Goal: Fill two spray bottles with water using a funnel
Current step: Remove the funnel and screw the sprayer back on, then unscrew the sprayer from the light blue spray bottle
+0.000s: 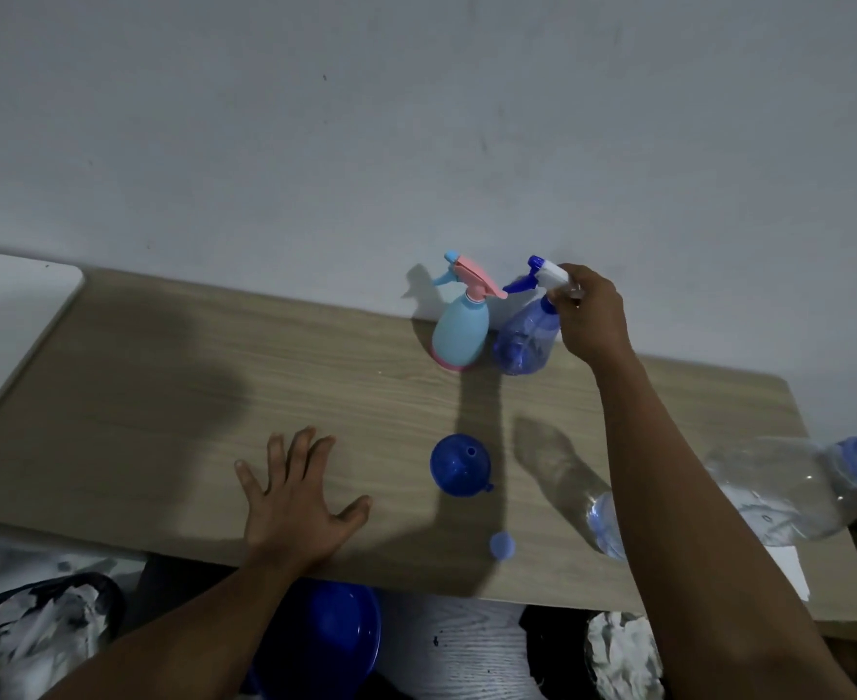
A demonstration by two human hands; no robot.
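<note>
Two spray bottles stand at the table's far edge by the wall: a light blue one with a pink sprayer (460, 329) and, touching it on the right, a clear blue one with a white and blue sprayer (523, 341). My right hand (590, 315) grips the neck and sprayer head of the clear blue bottle. A blue funnel (459, 464) lies on the table nearer me. My left hand (292, 497) rests flat on the table with fingers spread, left of the funnel. A large clear water bottle (780, 490) lies on its side at the right, partly hidden by my right arm.
A small blue cap (502, 544) lies near the wooden table's (163, 396) front edge. Below the table are a blue basin (335, 634) and crumpled white material (623, 654). A white surface (7, 305) adjoins the table at far left.
</note>
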